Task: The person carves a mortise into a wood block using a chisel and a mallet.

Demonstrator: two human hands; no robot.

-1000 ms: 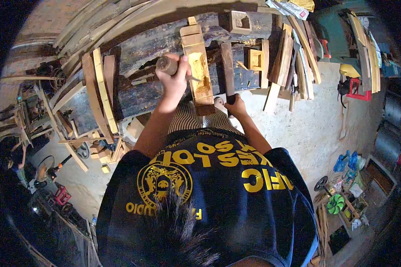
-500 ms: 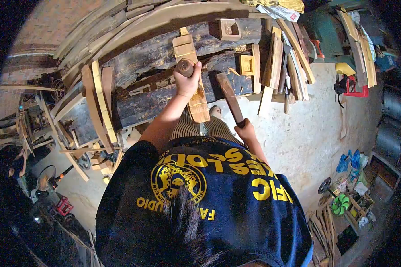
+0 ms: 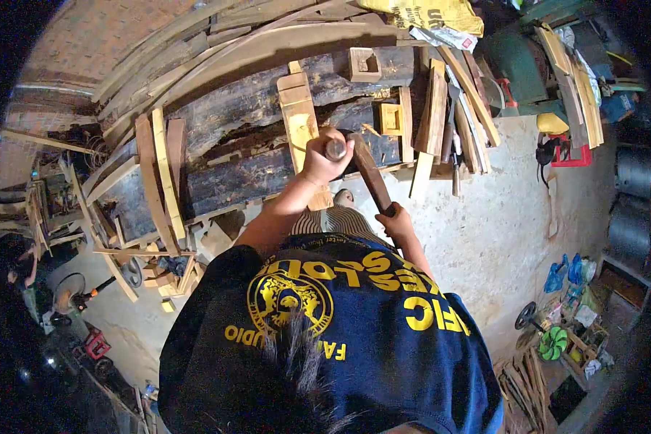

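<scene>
Wood block: seen from the head, a long, light-brown wooden block (image 3: 294, 105) lies crosswise on a dark, worn timber slab (image 3: 228, 108), its near end over striped trousers (image 3: 351, 223); a paler patch shows on its upper face, partly covered.
Left hand: the left hand (image 3: 324, 163) is closed round a thick, round brown wooden handle (image 3: 335, 150), above the block's near half; whatever lies below the handle is hidden.
Right hand: the right hand (image 3: 398, 223) grips the narrow lower end of a flat, dark-brown wooden bar (image 3: 369, 172).
Bar: slants up towards the left hand, its upper end right beside the fingers; contact cannot be told.
Slab, right side: a square, light-brown wooden piece with a recess (image 3: 364, 74) sits near the far edge; a small, yellowish wooden box (image 3: 391, 120) stands nearer, beside an upright brown wooden strip (image 3: 406, 123).
Slab, left side: a curved brown board (image 3: 152, 170) and a pale yellow wooden strip (image 3: 168, 173) lie side by side.
</scene>
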